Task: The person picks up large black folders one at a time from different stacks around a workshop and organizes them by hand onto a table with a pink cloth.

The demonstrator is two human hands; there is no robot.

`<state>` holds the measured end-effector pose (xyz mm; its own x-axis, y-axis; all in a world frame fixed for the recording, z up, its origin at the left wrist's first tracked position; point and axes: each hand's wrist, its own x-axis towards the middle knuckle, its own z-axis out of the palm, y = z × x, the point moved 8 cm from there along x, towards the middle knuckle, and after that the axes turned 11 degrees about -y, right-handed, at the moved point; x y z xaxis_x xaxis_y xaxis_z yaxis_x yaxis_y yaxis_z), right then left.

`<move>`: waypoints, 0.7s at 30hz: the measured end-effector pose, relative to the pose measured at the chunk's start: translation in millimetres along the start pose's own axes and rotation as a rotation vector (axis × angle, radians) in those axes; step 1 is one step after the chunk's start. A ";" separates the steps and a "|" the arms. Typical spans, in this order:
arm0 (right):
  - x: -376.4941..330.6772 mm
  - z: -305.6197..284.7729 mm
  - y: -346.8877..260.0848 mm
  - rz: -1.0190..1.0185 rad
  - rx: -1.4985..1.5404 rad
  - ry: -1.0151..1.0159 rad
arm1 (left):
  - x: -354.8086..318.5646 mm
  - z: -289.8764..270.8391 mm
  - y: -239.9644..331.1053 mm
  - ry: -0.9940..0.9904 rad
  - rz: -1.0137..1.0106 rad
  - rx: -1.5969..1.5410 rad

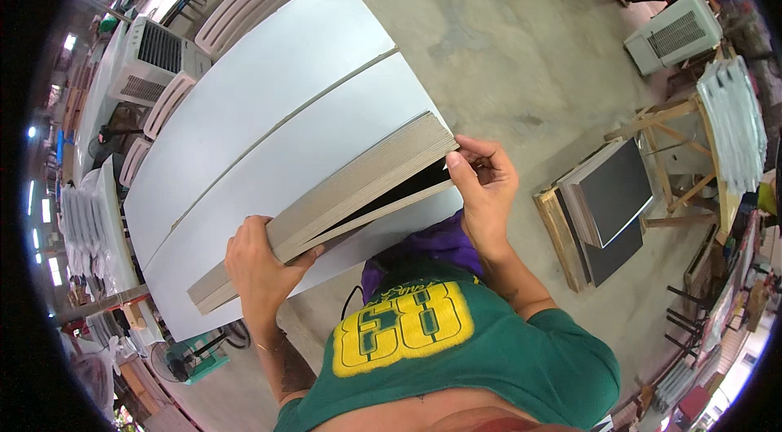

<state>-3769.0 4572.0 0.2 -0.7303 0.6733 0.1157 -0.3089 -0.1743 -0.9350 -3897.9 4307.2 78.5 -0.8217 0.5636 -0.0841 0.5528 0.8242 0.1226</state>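
Note:
A thick stack of grey-brown boards (362, 175) stands on its long edge at the near side of a white table (269, 81), slanting from lower left to upper right. At its right end the nearest boards (383, 209) lean apart from the rest, and a black face shows in the wedge-shaped gap. My left hand (262, 265) is closed round the stack toward its left end, thumb on the near side. At the right end my right hand (487, 183) is closed on the boards' corner, thumb in front; some of its fingers are hidden behind.
More dark-faced boards (611, 196) lie stacked on a wooden pallet (562, 249) on the floor at right. Beyond stands a wooden trestle (676, 159) with plastic-wrapped goods. White chairs (244, 12) and an air cooler (155, 61) line the table's far left side. A fan (181, 359) stands lower left.

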 end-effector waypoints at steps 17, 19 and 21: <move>-4.9 0.7 2.2 0.010 -0.010 -0.004 | 2.2 -0.2 -3.2 -0.001 0.005 -0.008; -3.6 0.8 2.3 0.010 0.001 -0.009 | 3.1 0.0 -3.8 0.002 0.007 -0.001; -2.4 1.2 2.1 0.012 0.006 -0.013 | 3.8 -0.6 -3.8 0.003 0.006 0.002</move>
<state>-3768.6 4569.2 -1.6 -0.7418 0.6618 0.1089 -0.3039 -0.1869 -0.9342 -3903.2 4306.2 78.2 -0.8185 0.5688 -0.0804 0.5583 0.8207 0.1215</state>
